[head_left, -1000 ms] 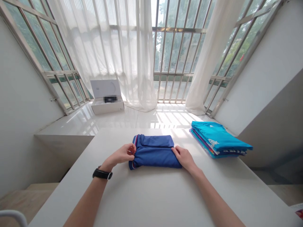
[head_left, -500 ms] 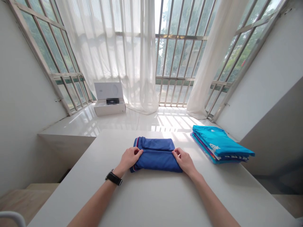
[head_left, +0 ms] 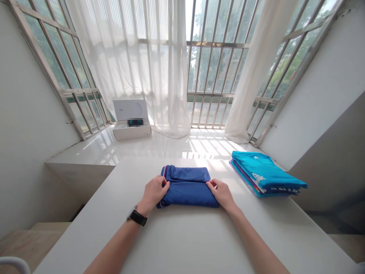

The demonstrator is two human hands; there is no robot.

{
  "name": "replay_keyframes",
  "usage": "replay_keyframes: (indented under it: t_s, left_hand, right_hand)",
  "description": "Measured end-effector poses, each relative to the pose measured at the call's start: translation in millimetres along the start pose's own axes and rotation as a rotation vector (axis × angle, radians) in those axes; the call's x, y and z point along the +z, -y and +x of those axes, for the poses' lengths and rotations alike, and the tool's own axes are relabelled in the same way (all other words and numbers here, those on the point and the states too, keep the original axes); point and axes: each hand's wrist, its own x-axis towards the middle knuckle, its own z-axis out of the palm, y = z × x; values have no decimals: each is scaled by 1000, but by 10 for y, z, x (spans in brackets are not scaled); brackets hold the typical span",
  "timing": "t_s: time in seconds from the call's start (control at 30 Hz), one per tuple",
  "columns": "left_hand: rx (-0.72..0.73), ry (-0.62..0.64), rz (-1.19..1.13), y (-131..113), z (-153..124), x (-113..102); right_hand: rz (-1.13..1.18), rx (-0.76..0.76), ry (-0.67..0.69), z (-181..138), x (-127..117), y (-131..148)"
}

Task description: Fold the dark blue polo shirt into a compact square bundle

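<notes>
A folded dark blue garment with red and white trim lies on the white table in front of me. My left hand, with a black watch on its wrist, pinches the garment's left edge, fingers closed on the cloth. On the other side my right hand grips the right edge, fingers curled over the fold. Both hands rest at table level.
A stack of folded shirts, turquoise on top, lies at the table's right side. Beyond the table, a white open box sits on the glossy floor by sheer curtains and barred windows. Grey-white walls close in left and right.
My left hand has moved in from the left and closed on the garment's left edge. The right hand stayed on the right edge. The camera view shifted slightly.
</notes>
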Motion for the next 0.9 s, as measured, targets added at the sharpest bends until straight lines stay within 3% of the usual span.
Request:
replay_keyframes:
  t_s: [0.1,0.2,0.27,0.37,0.43,0.5,0.73,0.9]
  left_hand:
    - [163,-86,51,-89,-37,-71]
    - [349,-137,-4,-222,-100,-139]
    - [482,-62,-32,-299,-162,-142]
    - [636,94,66,-332,-249,-50]
    - [649,135,160,-297,-277,49]
    - [625,141,212,-244,-279,138]
    - [593,201,251,-191,-260,196]
    - [580,239,232,-231,-299,149]
  right_hand:
    - [2,-16,-45,-23,-40,50]
    - [9,-130,-160,-86,-79,160]
    - [-32,-254,-180,-151,-63,239]
    - [-194,-405,11,-243,43,309]
    - [-319,-406,164,-273,132,314]
    - [-399,-353,234,-276,193,308]
    - [-482,-238,329,-256,133,388]
    - [-466,-250,351,-311,61,395]
